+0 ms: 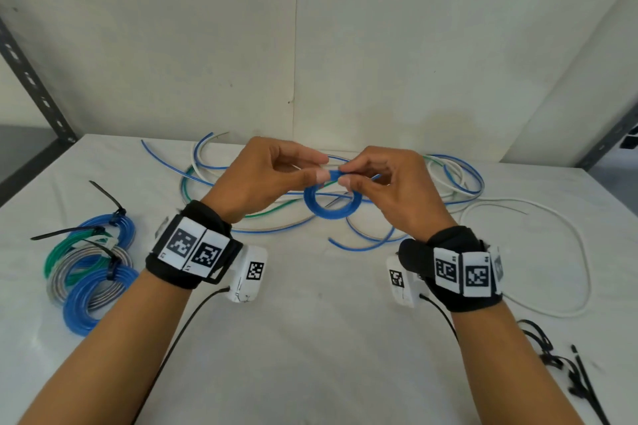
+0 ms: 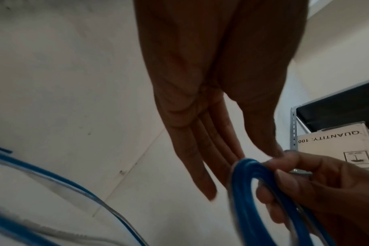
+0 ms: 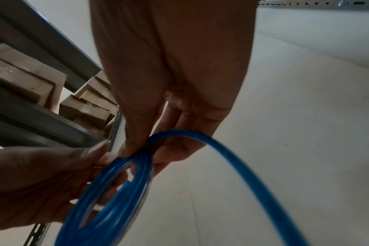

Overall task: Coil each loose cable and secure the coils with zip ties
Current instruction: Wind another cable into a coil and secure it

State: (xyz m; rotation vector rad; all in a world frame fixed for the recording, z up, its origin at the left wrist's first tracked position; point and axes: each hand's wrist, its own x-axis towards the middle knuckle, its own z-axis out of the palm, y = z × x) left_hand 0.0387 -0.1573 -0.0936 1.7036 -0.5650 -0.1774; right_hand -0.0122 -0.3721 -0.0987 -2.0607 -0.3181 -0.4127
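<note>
1. 4 finished coils (image 1: 91, 269) are lying stacked at the left of the white surface (image 1: 310, 338), blue, green and grey, each bound with a black zip tie whose tail is sticking out.
2. Loose cables (image 1: 221, 183), blue, green and white, are sprawling across the far middle of the surface, behind both hands.
3. Left hand (image 1: 262, 179) is pinching the top of a small blue coil (image 1: 331, 203) between thumb and forefinger, the other fingers reaching out almost straight in the left wrist view.
4. Blue coil is hanging upright above the surface, between the 2 hands, with 1 free strand arcing off it in the right wrist view.
5. Right hand (image 1: 386, 190) is pinching the same top edge just beside the left, fingers curling around the strands.
6. White cable (image 1: 566, 252) is looping wide at the right.
7. Spare zip ties (image 1: 566, 369) are lying in a black heap at the near right corner.
</note>
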